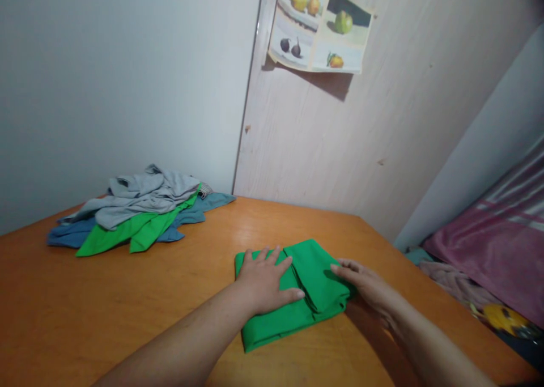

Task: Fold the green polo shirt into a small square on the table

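A folded green cloth [317,282] lies on the orange wooden table [127,307] in front of me. My left hand [266,282] rests flat on its left half, fingers stretched out and spread. My right hand [365,285] lies at the cloth's right edge, fingers extended and touching the fold. Neither hand grips anything.
A pile of unfolded clothes [136,211], grey, green and blue, sits at the table's far left by the wall. A fruit poster [318,27] hangs on the wooden panel behind. A bed with a pink striped cover [493,251] stands to the right.
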Motion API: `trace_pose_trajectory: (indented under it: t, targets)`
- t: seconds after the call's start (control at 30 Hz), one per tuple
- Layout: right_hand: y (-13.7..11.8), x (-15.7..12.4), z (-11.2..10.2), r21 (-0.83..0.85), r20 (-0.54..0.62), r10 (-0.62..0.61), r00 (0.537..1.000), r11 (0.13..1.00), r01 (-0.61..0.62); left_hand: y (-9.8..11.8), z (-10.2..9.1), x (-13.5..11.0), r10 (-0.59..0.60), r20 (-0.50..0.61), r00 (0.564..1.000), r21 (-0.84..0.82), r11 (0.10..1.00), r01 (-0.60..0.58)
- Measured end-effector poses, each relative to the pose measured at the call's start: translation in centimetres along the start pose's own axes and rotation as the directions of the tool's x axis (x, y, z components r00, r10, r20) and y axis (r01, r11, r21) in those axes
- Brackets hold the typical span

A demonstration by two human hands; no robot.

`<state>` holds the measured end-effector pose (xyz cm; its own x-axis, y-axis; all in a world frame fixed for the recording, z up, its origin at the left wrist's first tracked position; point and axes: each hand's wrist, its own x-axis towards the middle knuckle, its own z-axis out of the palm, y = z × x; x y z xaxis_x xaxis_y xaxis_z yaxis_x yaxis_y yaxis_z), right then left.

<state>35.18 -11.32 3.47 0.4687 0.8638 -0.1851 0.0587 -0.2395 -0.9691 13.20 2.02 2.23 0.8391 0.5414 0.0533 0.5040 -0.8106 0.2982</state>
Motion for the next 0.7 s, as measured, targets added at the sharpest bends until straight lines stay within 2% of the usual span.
trace_pose_trajectory:
  t: [0.1,0.2,0.27,0.37,0.43,0.6,0.7]
  targets:
    - [1.4,-1.7,1.1,0.214,0.003,0.013,1.000,0.977,-0.013,0.1,0.0,0.0,-0.006,0.013,1.000,0.000,1.000,0.006]
    - [2.8,-2.4,1.8,0.252,-0.005,0.012,1.000,0.968,-0.010,0.1,0.1,0.1,0.000,0.013,1.000,-0.004,1.000,0.000]
    - [3.3,-2.3,2.0,0.239,-0.074,-0.038,0.996,0.970,0.055,0.1,0.2,0.1,0.001,0.000,1.000,-0.010,1.000,-0.001]
    - [3.6,-1.8,2.1,0.089,-0.231,-0.166,0.959,0.977,0.191,-0.1,0.2,0.1,-0.007,-0.020,1.000,-0.031,1.000,0.007]
    - [3.4,-1.7,2.2,-0.064,-0.287,-0.241,0.927,0.970,0.233,-0.2,0.2,0.2,-0.017,-0.033,0.999,-0.046,0.999,0.015]
    - [2.2,-2.4,3.4,-0.351,-0.360,-0.383,0.851,0.901,0.257,-0.5,0.5,0.4,-0.036,-0.092,0.995,-0.069,0.997,0.030]
    - [1.8,-3.3,4.7,-0.472,-0.328,-0.499,0.802,0.822,0.319,-0.8,0.9,0.9,-0.074,-0.152,0.986,-0.073,0.995,0.063]
